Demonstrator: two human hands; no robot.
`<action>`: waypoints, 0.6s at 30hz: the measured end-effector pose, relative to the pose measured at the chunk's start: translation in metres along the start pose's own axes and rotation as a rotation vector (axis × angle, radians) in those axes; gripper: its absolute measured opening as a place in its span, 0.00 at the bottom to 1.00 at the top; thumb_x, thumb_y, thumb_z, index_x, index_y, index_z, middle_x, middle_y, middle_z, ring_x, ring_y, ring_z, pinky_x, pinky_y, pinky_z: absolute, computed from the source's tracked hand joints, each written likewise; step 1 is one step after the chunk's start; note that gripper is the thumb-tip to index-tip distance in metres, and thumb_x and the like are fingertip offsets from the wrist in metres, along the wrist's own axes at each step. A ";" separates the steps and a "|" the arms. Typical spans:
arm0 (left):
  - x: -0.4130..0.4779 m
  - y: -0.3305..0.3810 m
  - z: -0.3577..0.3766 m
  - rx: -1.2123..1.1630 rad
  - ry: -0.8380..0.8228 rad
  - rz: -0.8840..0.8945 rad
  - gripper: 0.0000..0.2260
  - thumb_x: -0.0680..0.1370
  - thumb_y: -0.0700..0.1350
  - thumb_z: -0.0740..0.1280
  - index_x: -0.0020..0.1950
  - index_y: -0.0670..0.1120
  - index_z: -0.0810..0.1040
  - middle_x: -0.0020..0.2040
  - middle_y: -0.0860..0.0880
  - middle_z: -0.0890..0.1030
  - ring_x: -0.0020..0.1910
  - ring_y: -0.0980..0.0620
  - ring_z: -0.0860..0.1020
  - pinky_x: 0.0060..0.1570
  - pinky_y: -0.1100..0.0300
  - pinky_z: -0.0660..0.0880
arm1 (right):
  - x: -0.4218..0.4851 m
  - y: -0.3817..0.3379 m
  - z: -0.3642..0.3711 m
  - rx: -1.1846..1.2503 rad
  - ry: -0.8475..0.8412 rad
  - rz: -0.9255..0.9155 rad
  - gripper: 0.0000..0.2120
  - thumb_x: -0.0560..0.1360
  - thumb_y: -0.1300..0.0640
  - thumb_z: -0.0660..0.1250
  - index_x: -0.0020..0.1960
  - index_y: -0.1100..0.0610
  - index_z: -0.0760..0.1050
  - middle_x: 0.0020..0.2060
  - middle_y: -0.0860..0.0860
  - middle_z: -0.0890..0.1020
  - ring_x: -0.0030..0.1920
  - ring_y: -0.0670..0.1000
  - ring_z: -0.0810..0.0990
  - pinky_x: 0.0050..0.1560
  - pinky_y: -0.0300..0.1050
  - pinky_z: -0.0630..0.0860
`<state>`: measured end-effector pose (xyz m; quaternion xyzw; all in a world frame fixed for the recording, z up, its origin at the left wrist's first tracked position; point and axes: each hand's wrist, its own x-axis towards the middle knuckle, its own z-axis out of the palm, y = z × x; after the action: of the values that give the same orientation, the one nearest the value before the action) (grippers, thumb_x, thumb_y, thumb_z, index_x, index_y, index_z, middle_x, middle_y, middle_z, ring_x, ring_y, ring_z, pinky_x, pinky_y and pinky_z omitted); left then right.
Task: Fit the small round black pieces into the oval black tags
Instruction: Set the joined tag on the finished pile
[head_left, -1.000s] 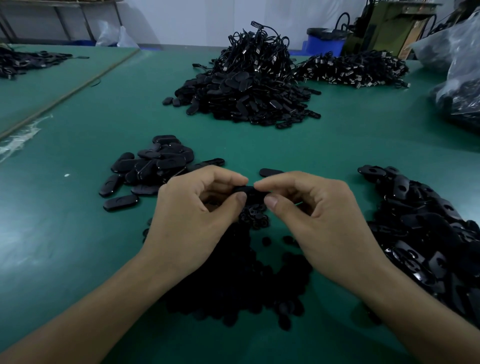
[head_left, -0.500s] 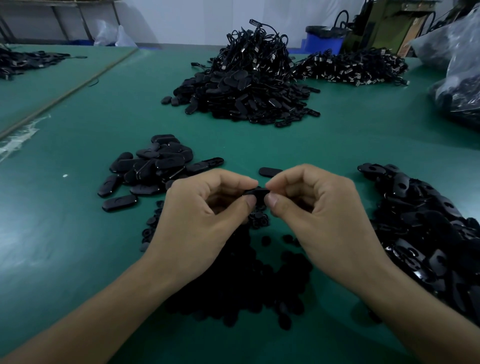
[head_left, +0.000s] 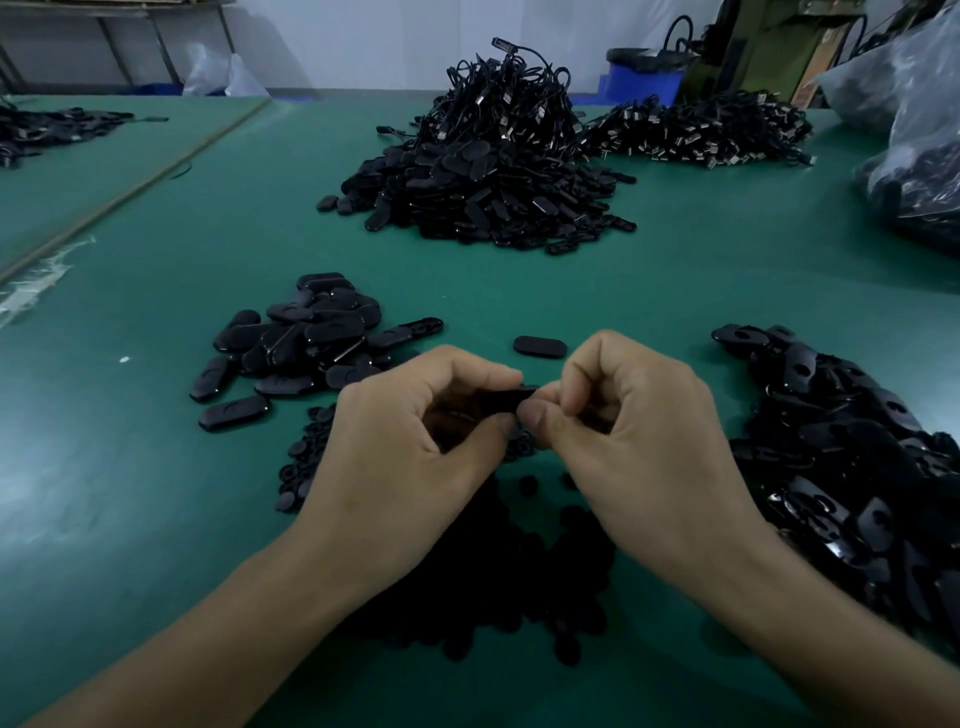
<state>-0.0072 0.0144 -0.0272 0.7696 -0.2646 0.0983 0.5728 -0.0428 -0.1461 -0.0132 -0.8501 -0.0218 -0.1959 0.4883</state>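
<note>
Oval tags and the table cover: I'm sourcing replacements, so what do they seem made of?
The oval tags look like moulded black plastic, semi-gloss: light glints along their rounded edges. The table cover looks like matte green rubber or vinyl, showing only soft, diffuse sheen.

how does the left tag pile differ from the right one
The left pile is small, with stray tags at its edge; the right pile is far larger and runs out of frame. Many right pile tags show round holes; left pile tags look closed. Both hold black oval tags.
</note>
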 end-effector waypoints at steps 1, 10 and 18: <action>-0.001 0.000 0.000 0.024 0.002 0.008 0.11 0.72 0.42 0.73 0.51 0.55 0.82 0.46 0.60 0.86 0.45 0.59 0.85 0.45 0.66 0.80 | 0.000 -0.001 0.000 -0.005 0.006 0.008 0.16 0.73 0.60 0.76 0.38 0.47 0.70 0.37 0.50 0.84 0.36 0.55 0.82 0.34 0.55 0.79; 0.001 0.004 0.000 0.315 0.044 0.157 0.08 0.73 0.41 0.73 0.51 0.51 0.83 0.43 0.63 0.83 0.43 0.67 0.81 0.44 0.77 0.73 | -0.007 -0.003 0.003 -0.051 -0.029 0.007 0.14 0.74 0.67 0.69 0.37 0.49 0.76 0.32 0.46 0.83 0.33 0.51 0.82 0.34 0.52 0.79; 0.003 -0.001 -0.005 0.394 0.055 0.135 0.08 0.74 0.43 0.71 0.52 0.50 0.83 0.44 0.60 0.83 0.45 0.65 0.80 0.45 0.73 0.74 | -0.010 -0.002 0.006 0.025 -0.104 -0.043 0.15 0.75 0.66 0.70 0.41 0.46 0.77 0.39 0.41 0.85 0.40 0.44 0.85 0.44 0.47 0.83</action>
<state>-0.0038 0.0185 -0.0247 0.8442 -0.2758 0.2072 0.4102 -0.0504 -0.1385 -0.0174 -0.8524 -0.0680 -0.1615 0.4927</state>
